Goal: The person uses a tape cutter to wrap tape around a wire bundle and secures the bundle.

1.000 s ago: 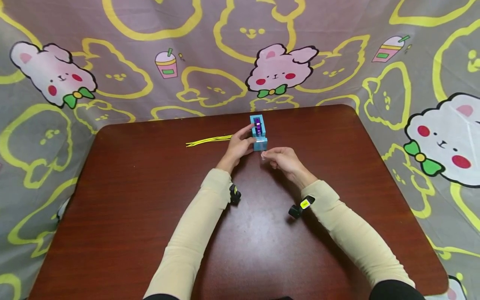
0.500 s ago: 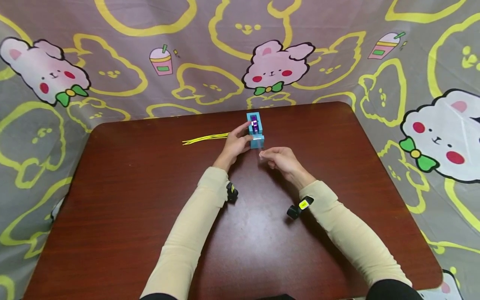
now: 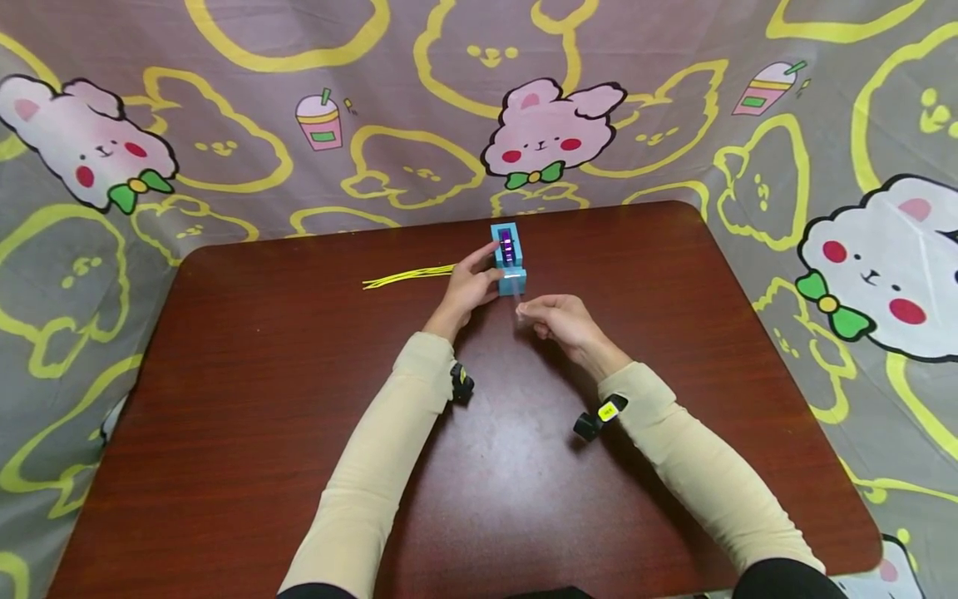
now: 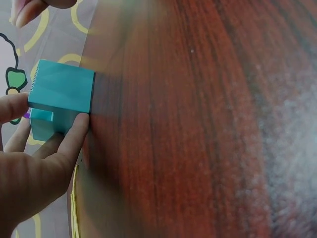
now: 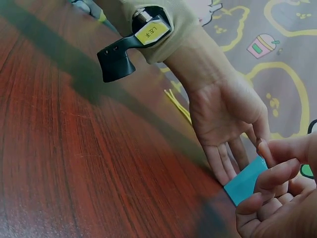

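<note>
A light-blue tape dispenser [image 3: 512, 284] with a purple tape roll [image 3: 506, 248] stands near the back of the table. My left hand [image 3: 466, 291] grips it from the left. In the left wrist view, thumb and fingers lie along the sides of the blue dispenser [image 4: 62, 87]. From its front end a clear strip of tape [image 3: 517, 297] runs toward me. My right hand [image 3: 567, 326] pinches the loose end between thumb and index finger, just in front of the dispenser. The right wrist view shows my right hand [image 5: 277, 213] overlapping part of the dispenser [image 5: 243, 184].
A bundle of thin yellow strips [image 3: 407, 276] lies left of my left hand, partly behind it. The dark red-brown table [image 3: 262, 399] ends just behind the dispenser, where a patterned cloth [image 3: 419, 100] hangs. Each wrist wears a small black camera [image 3: 589, 424].
My right hand has drawn slightly toward me, and more clear tape shows between it and the dispenser. The left hand keeps its hold; the head view has shifted a little.
</note>
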Tool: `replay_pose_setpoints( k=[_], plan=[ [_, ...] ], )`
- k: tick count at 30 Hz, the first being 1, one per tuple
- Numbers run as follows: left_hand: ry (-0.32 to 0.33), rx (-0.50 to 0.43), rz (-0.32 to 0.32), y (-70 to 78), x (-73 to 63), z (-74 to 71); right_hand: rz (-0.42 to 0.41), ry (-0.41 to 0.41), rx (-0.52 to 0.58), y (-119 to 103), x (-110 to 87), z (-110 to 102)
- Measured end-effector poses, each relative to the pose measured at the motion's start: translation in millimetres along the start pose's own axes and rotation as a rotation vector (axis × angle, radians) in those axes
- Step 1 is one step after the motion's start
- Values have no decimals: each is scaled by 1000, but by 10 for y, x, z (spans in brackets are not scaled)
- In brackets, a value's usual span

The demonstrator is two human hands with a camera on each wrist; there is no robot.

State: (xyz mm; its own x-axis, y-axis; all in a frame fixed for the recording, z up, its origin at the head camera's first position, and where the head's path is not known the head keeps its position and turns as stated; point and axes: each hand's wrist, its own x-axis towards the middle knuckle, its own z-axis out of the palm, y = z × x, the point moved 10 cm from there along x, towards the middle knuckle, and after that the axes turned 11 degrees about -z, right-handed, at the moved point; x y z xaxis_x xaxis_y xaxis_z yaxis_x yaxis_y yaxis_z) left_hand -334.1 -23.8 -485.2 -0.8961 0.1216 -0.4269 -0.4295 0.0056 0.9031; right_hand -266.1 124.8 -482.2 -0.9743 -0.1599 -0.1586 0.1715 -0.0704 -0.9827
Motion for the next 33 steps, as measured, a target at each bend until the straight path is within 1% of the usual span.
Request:
replay_pose_setpoints(
  k=[10,13,20,27,33],
  plan=[
    [-5,-20,-9,-18,-3,-3,4,-16,-32,-16,-78,35],
    [-5,-23,-5,-10,-3,-4,-2,-13,-23,-21,-88,35],
    [-18,-26,-12,-4,-6,4,-12,-11,37,-32,-112,57],
    [-9,-14,-12,-4,-20,-2,-4,-4,37,-1,-147,51],
    [-6,-11,-14,4,-27,-5,-18,-13,30,-18,-178,58]
  ],
)
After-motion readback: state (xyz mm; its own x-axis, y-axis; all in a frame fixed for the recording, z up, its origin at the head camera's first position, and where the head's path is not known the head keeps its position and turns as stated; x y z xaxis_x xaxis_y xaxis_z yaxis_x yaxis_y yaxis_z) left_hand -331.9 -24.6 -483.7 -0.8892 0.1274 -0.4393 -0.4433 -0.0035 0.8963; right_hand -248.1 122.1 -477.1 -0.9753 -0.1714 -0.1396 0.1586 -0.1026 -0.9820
